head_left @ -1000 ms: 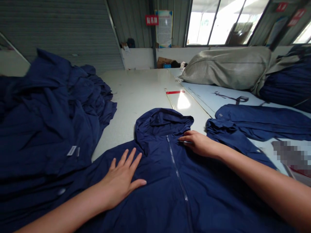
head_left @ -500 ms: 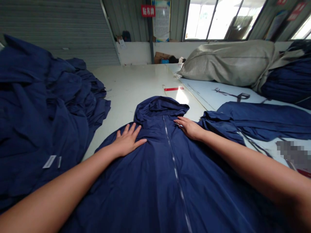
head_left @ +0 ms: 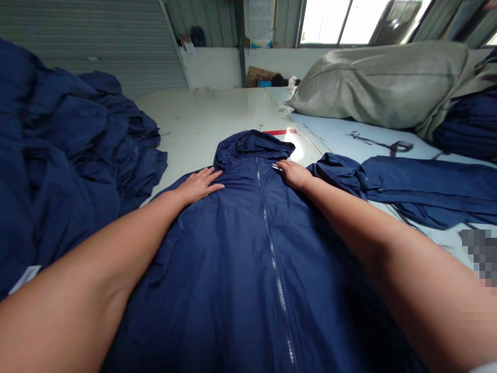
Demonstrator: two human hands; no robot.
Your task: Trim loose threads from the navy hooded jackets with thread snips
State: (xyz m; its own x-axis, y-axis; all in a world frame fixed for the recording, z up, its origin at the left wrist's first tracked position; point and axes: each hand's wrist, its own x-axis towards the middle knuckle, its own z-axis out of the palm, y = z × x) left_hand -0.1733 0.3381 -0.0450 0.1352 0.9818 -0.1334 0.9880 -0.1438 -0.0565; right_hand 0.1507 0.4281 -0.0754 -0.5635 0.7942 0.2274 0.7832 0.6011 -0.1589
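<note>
A navy hooded jacket (head_left: 229,248) lies front side up before me, its long zipper (head_left: 272,243) closed up to the collar. The hood (head_left: 252,145) points away from me. My left hand (head_left: 200,185) rests flat on the jacket's upper chest at the left, fingers spread. On the other side of the zipper, my right hand (head_left: 293,173) touches the fabric near the collar. Two thin metal points of a small tool (head_left: 276,167), like thread snips, stick out from its curled fingers; the rest of the tool is hidden.
Piled navy garments (head_left: 70,134) rise at the left. To the right lie a folded navy garment (head_left: 430,178) and a dark strap (head_left: 399,146). A big grey sack (head_left: 380,85) stands behind them. A red strip (head_left: 279,132) lies on the pale table (head_left: 202,114) beyond the hood.
The jacket and both hands appear higher in the view, and my head view has tilted down. My left hand stays flat on the chest; my right hand stays by the collar.
</note>
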